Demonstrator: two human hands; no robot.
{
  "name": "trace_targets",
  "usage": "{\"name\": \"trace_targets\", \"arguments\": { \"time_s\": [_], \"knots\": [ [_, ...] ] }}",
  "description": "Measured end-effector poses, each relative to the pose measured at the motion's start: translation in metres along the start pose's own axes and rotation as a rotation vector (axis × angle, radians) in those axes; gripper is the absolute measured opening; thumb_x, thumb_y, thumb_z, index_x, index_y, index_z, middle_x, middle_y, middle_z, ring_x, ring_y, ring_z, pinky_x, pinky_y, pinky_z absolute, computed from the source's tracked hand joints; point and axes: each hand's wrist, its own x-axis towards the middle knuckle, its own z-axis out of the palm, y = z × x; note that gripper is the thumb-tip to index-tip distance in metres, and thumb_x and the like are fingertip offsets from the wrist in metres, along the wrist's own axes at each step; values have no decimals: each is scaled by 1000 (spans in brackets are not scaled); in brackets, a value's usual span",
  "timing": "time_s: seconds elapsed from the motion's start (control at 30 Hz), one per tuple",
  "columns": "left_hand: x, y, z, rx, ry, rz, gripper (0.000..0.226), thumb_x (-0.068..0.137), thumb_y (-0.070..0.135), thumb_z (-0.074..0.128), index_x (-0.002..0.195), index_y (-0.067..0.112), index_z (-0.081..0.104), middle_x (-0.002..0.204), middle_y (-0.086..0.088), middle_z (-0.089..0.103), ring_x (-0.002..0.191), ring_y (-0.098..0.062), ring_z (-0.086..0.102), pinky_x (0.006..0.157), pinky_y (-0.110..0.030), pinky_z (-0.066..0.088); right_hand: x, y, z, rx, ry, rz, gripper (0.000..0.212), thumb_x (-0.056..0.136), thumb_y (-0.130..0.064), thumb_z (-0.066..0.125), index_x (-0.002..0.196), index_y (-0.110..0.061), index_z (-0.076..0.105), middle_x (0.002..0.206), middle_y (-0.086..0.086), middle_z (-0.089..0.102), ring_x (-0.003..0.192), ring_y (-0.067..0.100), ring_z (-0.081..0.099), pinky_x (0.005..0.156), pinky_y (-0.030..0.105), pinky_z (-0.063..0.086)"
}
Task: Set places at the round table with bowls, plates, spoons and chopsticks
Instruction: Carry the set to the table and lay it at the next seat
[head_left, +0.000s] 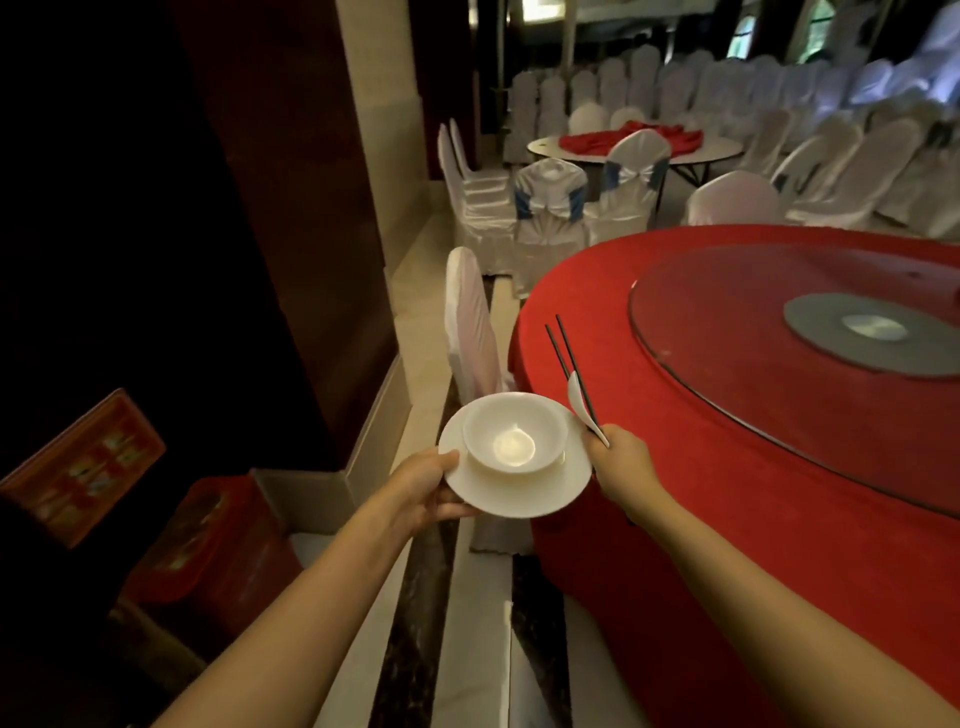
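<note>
My left hand (423, 491) grips the left rim of a white plate (524, 493), carried in the air beside the table. A white bowl (514, 434) sits on that plate. My right hand (621, 462) is closed around a pair of dark chopsticks (569, 358) and a white spoon (582, 400), which point up and away over the table's edge. The round table (675, 467) with a red cloth lies to the right; a glass turntable (779, 338) rests on it.
A white-covered chair (470, 322) stands at the table's left edge, just beyond the plate. More covered chairs (550, 208) and another round table (634, 148) fill the back. Red boxes (208, 545) sit on the floor at left beside a dark wall.
</note>
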Motion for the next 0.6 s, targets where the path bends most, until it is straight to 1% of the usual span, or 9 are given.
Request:
{"name": "trace_targets", "arguments": {
  "time_s": [0.1, 0.17, 0.2, 0.3, 0.4, 0.43, 0.47, 0.53, 0.6],
  "knots": [
    [54, 28, 7, 41, -41, -30, 28, 95, 19, 51, 123, 18, 50, 90, -8, 68, 78, -24, 71, 51, -39, 59, 45, 3, 9, 21, 47, 49, 40, 94, -25, 46, 55, -18, 38, 56, -2, 44, 49, 12, 38, 45, 26, 27],
    [91, 45, 15, 60, -75, -44, 31, 95, 19, 50, 126, 16, 49, 97, -11, 68, 83, -26, 70, 51, -38, 59, 77, 6, 14, 30, 80, 65, 41, 93, -25, 47, 54, -17, 39, 55, -1, 45, 49, 14, 39, 45, 27, 28],
    [111, 54, 20, 70, -91, -48, 34, 95, 19, 50, 128, 15, 49, 101, -12, 68, 86, -27, 70, 53, -40, 60, 95, 7, 17, 34, 96, 75, 41, 93, -25, 47, 54, -16, 39, 54, -1, 45, 48, 14, 39, 45, 28, 29],
    [174, 82, 34, 109, -149, -64, 40, 95, 18, 50, 134, 13, 46, 107, -15, 67, 92, -29, 69, 60, -44, 61, 151, 15, 25, 15, 153, 99, 40, 93, -24, 46, 54, -16, 39, 55, -2, 45, 49, 11, 38, 45, 25, 25],
    [236, 116, 54, 173, -223, -91, 40, 95, 17, 50, 134, 8, 45, 109, -16, 66, 92, -29, 68, 56, -40, 61, 211, 23, 28, 9, 196, 130, 40, 94, -25, 46, 56, -16, 38, 58, -2, 46, 51, 11, 38, 46, 25, 23],
    [255, 128, 62, 198, -241, -100, 40, 95, 16, 49, 134, 7, 45, 110, -17, 66, 93, -29, 67, 57, -40, 61, 231, 26, 29, 2, 207, 145, 39, 94, -26, 46, 57, -16, 39, 58, -2, 46, 51, 11, 38, 46, 26, 23],
    [274, 138, 69, 217, -254, -109, 39, 96, 15, 48, 134, 7, 44, 109, -16, 65, 94, -29, 66, 59, -41, 60, 249, 28, 29, -10, 216, 160, 39, 94, -26, 46, 57, -15, 39, 59, -1, 46, 52, 11, 38, 46, 26, 23],
    [309, 159, 84, 254, -281, -109, 36, 96, 13, 47, 130, 5, 45, 101, -14, 63, 93, -28, 64, 64, -41, 58, 280, 32, 29, -12, 243, 190, 39, 94, -25, 46, 57, -15, 38, 58, -1, 46, 52, 12, 38, 46, 27, 23],
    [339, 178, 98, 301, -317, -107, 30, 96, 12, 45, 126, 7, 47, 93, -11, 63, 88, -26, 64, 67, -42, 57, 307, 35, 30, 10, 279, 223, 39, 94, -25, 46, 57, -15, 37, 57, -1, 45, 51, 11, 37, 46, 28, 23]
  ]
}}
